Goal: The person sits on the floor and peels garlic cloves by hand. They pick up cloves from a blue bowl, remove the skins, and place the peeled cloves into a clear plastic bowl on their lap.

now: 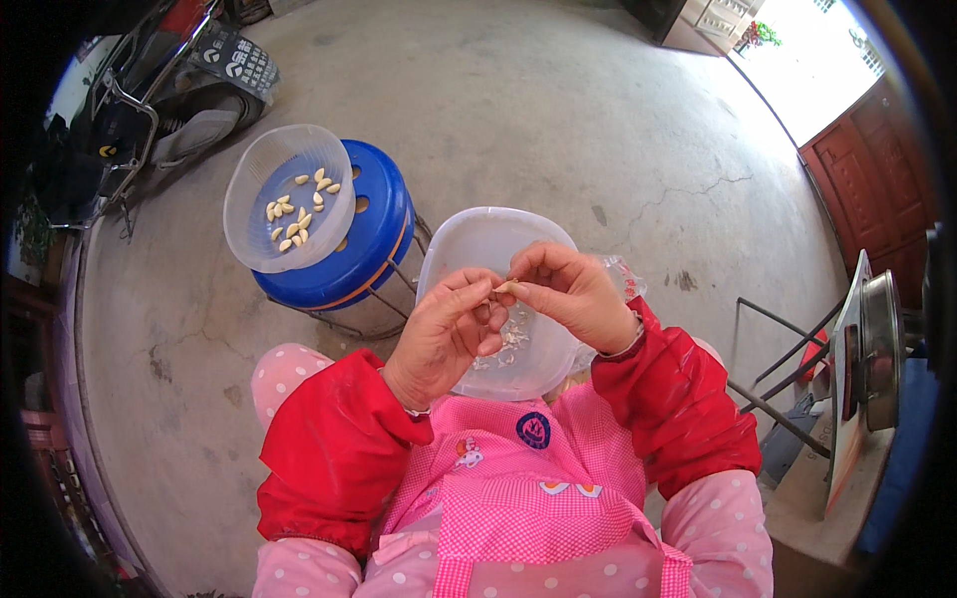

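Observation:
My left hand and my right hand meet fingertip to fingertip, pinching a small garlic clove between them. Fingers cover much of the clove, so how much skin is on it cannot be told. Below both hands stands a translucent white plastic basin, with pale garlic skins scattered over its bottom. To the left, a clear plastic bowl holds several peeled garlic cloves. That bowl rests on a round blue plastic stool with metal legs.
A clear plastic bag lies beside the basin's right side. At the right, a metal pan is near a dark-legged folding stand. A parked scooter stands at upper left on the concrete floor. A red door is at right.

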`<action>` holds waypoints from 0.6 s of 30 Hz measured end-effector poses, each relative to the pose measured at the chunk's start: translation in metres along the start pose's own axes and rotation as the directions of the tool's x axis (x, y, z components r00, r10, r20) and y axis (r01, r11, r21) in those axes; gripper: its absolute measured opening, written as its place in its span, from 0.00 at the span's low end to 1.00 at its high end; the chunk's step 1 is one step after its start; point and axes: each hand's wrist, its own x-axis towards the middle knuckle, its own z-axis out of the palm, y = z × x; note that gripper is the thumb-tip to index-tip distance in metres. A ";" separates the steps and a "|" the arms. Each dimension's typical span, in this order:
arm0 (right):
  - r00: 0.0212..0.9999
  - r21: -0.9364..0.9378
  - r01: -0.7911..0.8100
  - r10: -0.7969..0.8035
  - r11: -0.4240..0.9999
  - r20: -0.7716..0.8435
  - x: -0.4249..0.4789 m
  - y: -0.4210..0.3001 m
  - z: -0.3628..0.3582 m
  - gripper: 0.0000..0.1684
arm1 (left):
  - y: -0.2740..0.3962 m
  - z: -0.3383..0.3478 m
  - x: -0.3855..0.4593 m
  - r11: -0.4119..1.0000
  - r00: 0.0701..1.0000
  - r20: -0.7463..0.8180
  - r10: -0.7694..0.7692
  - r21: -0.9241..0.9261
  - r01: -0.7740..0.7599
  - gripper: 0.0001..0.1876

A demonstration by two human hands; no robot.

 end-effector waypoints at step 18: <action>0.824 -0.794 0.416 -0.553 0.443 0.124 -0.001 -0.001 0.008 0.10 | -0.005 -0.004 0.002 0.933 0.978 -0.109 0.178 0.335 -0.132 0.06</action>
